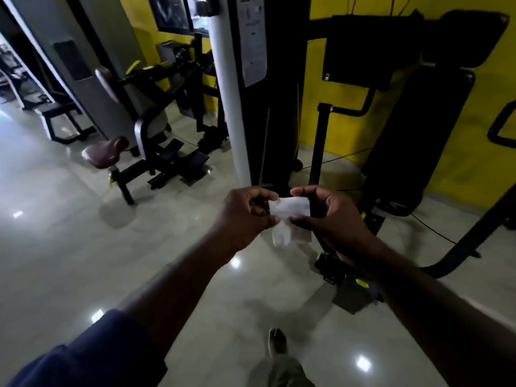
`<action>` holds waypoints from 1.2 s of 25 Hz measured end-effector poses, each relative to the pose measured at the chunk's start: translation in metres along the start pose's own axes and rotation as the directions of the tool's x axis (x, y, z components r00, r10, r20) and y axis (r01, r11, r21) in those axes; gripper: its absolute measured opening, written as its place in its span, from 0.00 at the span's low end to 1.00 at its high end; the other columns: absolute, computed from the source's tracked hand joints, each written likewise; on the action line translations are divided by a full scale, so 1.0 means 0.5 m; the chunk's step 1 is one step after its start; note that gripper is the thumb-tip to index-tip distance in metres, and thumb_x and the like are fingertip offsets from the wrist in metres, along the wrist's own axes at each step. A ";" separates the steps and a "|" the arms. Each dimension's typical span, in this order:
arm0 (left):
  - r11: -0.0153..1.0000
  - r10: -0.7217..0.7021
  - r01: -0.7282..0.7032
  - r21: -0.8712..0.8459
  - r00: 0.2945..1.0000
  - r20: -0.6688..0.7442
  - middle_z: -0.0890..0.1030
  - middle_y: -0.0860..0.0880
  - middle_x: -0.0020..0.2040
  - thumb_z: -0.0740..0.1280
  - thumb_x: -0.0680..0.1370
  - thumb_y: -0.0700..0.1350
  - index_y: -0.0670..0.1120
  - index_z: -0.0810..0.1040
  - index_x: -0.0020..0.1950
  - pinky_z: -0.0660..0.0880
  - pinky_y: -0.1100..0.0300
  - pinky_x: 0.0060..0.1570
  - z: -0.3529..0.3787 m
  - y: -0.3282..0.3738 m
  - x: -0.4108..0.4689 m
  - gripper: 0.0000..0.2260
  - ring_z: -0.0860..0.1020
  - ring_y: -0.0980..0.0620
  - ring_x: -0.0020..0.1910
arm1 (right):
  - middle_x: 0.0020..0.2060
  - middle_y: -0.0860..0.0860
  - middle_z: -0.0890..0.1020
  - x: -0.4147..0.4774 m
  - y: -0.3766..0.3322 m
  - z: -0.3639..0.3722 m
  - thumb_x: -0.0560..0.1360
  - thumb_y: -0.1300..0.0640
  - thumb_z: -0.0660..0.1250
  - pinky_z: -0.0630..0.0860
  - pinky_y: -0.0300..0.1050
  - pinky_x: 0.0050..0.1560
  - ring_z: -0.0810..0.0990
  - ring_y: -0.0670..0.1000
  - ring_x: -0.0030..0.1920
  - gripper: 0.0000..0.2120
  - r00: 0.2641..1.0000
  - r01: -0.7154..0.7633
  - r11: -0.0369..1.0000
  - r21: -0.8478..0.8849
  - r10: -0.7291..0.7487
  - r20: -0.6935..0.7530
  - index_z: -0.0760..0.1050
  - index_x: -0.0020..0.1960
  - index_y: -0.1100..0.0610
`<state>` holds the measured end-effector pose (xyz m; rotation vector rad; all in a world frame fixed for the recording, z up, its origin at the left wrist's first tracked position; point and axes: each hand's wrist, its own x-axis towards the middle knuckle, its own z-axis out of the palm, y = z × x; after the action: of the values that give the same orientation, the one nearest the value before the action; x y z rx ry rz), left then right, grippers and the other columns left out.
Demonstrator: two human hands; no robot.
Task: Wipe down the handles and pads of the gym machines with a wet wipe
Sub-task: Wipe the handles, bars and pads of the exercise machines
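Both hands, left hand [245, 216] and right hand [329, 216], pinch the wet wipe [290, 212] just before the black machine [279, 107]; yanking it open could tear it.

Glossy floor [83, 247]; matt black pads [413, 129]

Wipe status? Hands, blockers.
Left hand and right hand both pinching wet wipe, held mid-air. Black machine pads ahead, untouched. Nothing blocking.

A wipe [290, 210] is held between the left hand [245, 216] and right hand [332, 219]. Behind them a machine [402, 79] is placed, with a seat [104, 155] well apart on the left.
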<state>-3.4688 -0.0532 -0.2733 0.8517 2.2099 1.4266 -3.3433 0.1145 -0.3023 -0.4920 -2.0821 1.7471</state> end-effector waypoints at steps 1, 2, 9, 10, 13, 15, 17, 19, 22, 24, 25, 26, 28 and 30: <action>0.999 0.008 -0.008 0.052 1.000 0.003 0.85 0.47 0.37 0.80 0.70 0.36 0.51 0.85 0.53 0.84 0.50 0.51 0.005 -0.017 0.073 0.16 0.85 0.48 0.41 | 0.53 0.50 0.87 0.063 0.018 -0.009 0.69 0.61 0.82 0.84 0.54 0.57 0.87 0.50 0.54 0.23 1.000 0.007 0.999 -0.046 -0.008 -0.028 0.82 0.61 0.52; 0.996 0.004 -0.004 0.086 1.000 0.011 0.84 0.52 0.34 0.80 0.70 0.37 0.51 0.86 0.51 0.83 0.53 0.48 0.007 -0.034 0.138 0.14 0.83 0.53 0.37 | 0.52 0.49 0.88 0.118 0.032 -0.017 0.67 0.58 0.83 0.84 0.55 0.57 0.87 0.49 0.53 0.23 0.999 -0.003 0.996 -0.091 0.000 -0.038 0.82 0.60 0.51; 0.980 0.075 -0.090 0.176 0.993 0.091 0.82 0.54 0.39 0.76 0.74 0.39 0.48 0.86 0.44 0.82 0.52 0.45 -0.008 -0.070 0.614 0.04 0.83 0.51 0.40 | 0.39 0.38 0.82 0.535 0.034 -0.076 0.69 0.51 0.82 0.74 0.30 0.41 0.81 0.35 0.41 0.11 0.992 -0.029 0.852 -0.523 -0.040 -0.119 0.83 0.47 0.47; 0.983 0.085 -0.101 0.154 0.990 0.110 0.83 0.53 0.41 0.75 0.75 0.40 0.46 0.85 0.45 0.82 0.50 0.46 -0.006 -0.077 0.676 0.02 0.83 0.50 0.41 | 0.39 0.39 0.80 0.584 0.035 -0.083 0.70 0.51 0.81 0.73 0.31 0.41 0.80 0.37 0.41 0.09 0.989 -0.026 0.816 -0.577 -0.064 -0.135 0.82 0.45 0.47; 0.985 0.122 -0.146 0.096 0.967 0.224 0.85 0.54 0.42 0.73 0.78 0.44 0.51 0.86 0.48 0.81 0.57 0.44 0.008 -0.103 0.886 0.02 0.82 0.60 0.41 | 0.47 0.47 0.80 0.746 0.063 -0.107 0.69 0.49 0.81 0.78 0.42 0.46 0.80 0.45 0.45 0.09 0.967 -0.054 0.771 -0.635 -0.119 -0.226 0.82 0.43 0.49; 0.987 0.122 -0.148 0.056 0.935 0.332 0.84 0.58 0.38 0.72 0.79 0.44 0.56 0.84 0.45 0.76 0.65 0.40 0.018 -0.103 1.009 0.07 0.79 0.66 0.37 | 0.45 0.47 0.84 0.834 0.073 -0.125 0.70 0.48 0.80 0.80 0.46 0.46 0.83 0.47 0.45 0.11 0.956 -0.135 0.842 -0.523 -0.028 -0.293 0.81 0.43 0.52; 0.982 0.170 -0.191 0.005 0.884 0.436 0.84 0.57 0.37 0.73 0.79 0.43 0.57 0.83 0.43 0.76 0.62 0.41 0.031 -0.090 1.116 0.09 0.79 0.64 0.36 | 0.35 0.45 0.83 0.906 0.081 -0.135 0.70 0.46 0.80 0.75 0.46 0.38 0.80 0.45 0.36 0.15 0.939 -0.209 0.905 -0.371 0.080 -0.335 0.77 0.41 0.53; 0.969 0.224 -0.246 -0.020 0.842 0.490 0.85 0.55 0.39 0.74 0.78 0.42 0.56 0.84 0.44 0.77 0.58 0.43 0.055 -0.081 1.206 0.09 0.81 0.58 0.38 | 0.30 0.45 0.77 0.969 0.098 -0.153 0.73 0.50 0.80 0.70 0.46 0.36 0.75 0.46 0.33 0.16 0.904 -0.245 0.953 -0.178 0.158 -0.397 0.73 0.41 0.54; 0.971 0.234 -0.218 -0.095 0.814 0.532 0.87 0.54 0.40 0.75 0.76 0.46 0.54 0.85 0.45 0.80 0.54 0.46 0.111 -0.055 1.335 0.03 0.83 0.56 0.40 | 0.37 0.52 0.81 1.057 0.124 -0.197 0.76 0.59 0.75 0.74 0.43 0.35 0.79 0.49 0.39 0.09 0.853 -0.211 0.943 0.256 0.306 -0.422 0.76 0.52 0.59; 0.977 0.213 -0.191 -0.097 0.817 0.536 0.86 0.53 0.39 0.74 0.71 0.53 0.51 0.86 0.47 0.81 0.51 0.47 0.166 -0.050 1.414 0.09 0.84 0.52 0.41 | 0.50 0.63 0.84 1.110 0.157 -0.241 0.78 0.58 0.73 0.78 0.51 0.49 0.81 0.59 0.51 0.15 0.850 -0.182 0.895 0.408 0.352 -0.393 0.80 0.62 0.62; 0.980 0.199 -0.176 -0.094 0.823 0.531 0.86 0.53 0.38 0.73 0.70 0.53 0.52 0.86 0.47 0.81 0.50 0.47 0.195 -0.051 1.459 0.09 0.83 0.51 0.40 | 0.56 0.67 0.83 1.141 0.176 -0.269 0.79 0.57 0.72 0.77 0.58 0.56 0.81 0.62 0.56 0.16 0.856 -0.171 0.877 0.449 0.358 -0.373 0.80 0.64 0.62; 0.980 0.196 -0.160 -0.114 0.830 0.522 0.85 0.53 0.38 0.74 0.69 0.53 0.54 0.86 0.45 0.81 0.49 0.46 0.222 -0.053 1.499 0.07 0.83 0.51 0.39 | 0.59 0.67 0.83 1.173 0.198 -0.300 0.80 0.58 0.71 0.76 0.61 0.62 0.81 0.65 0.60 0.16 0.851 -0.168 0.864 0.474 0.370 -0.373 0.80 0.65 0.62; 0.982 0.167 -0.101 -0.158 0.856 0.490 0.85 0.53 0.36 0.77 0.70 0.48 0.57 0.86 0.41 0.81 0.49 0.42 0.271 -0.057 1.576 0.04 0.83 0.52 0.38 | 0.58 0.63 0.84 1.250 0.230 -0.370 0.81 0.60 0.68 0.76 0.57 0.62 0.81 0.64 0.59 0.14 0.846 -0.196 0.853 0.484 0.397 -0.356 0.82 0.64 0.62; 0.987 0.065 0.010 -0.162 0.893 0.445 0.85 0.51 0.37 0.78 0.74 0.41 0.54 0.85 0.42 0.79 0.54 0.40 0.324 -0.060 1.660 0.08 0.83 0.51 0.38 | 0.47 0.56 0.85 1.337 0.245 -0.458 0.82 0.61 0.67 0.76 0.45 0.53 0.81 0.58 0.51 0.10 0.856 -0.224 0.883 0.412 0.380 -0.349 0.83 0.60 0.63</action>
<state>-3.9999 0.6003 -0.3578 1.0380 1.7186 1.2443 -3.8067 0.6602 -0.3458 -1.0326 -1.3993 1.9257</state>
